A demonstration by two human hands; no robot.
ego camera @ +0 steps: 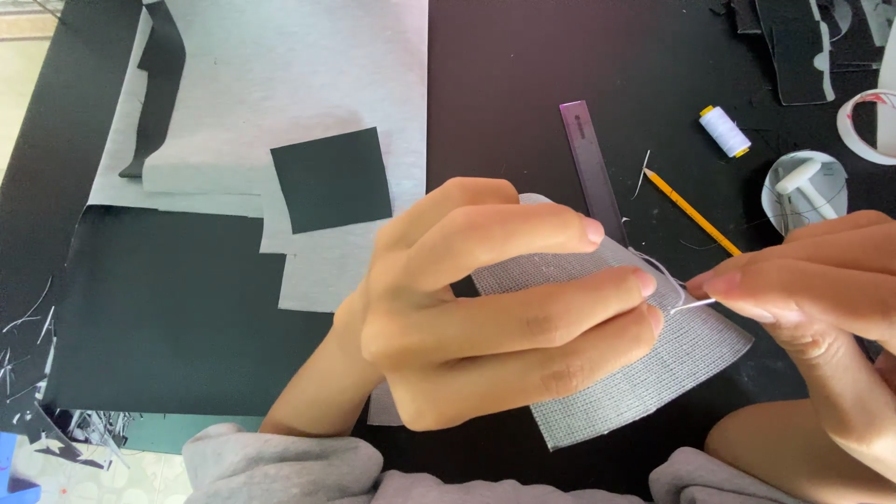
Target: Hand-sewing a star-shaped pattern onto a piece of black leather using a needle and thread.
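Lying across the black tabletop [523,84] — big sheets of white paper [280,75] with a black square [332,179] on top. Holding up a grey woven cloth piece [644,373] over the tabletop in the left hand [485,308], fingers [560,233] curled shut around it. Pinching a thin silver needle [693,303] at the cloth's edge with the right hand [812,280], fingers pressed tight. Resting behind — a dark ruler [590,168], a yellow pencil [693,213], a small white thread spool [724,131].
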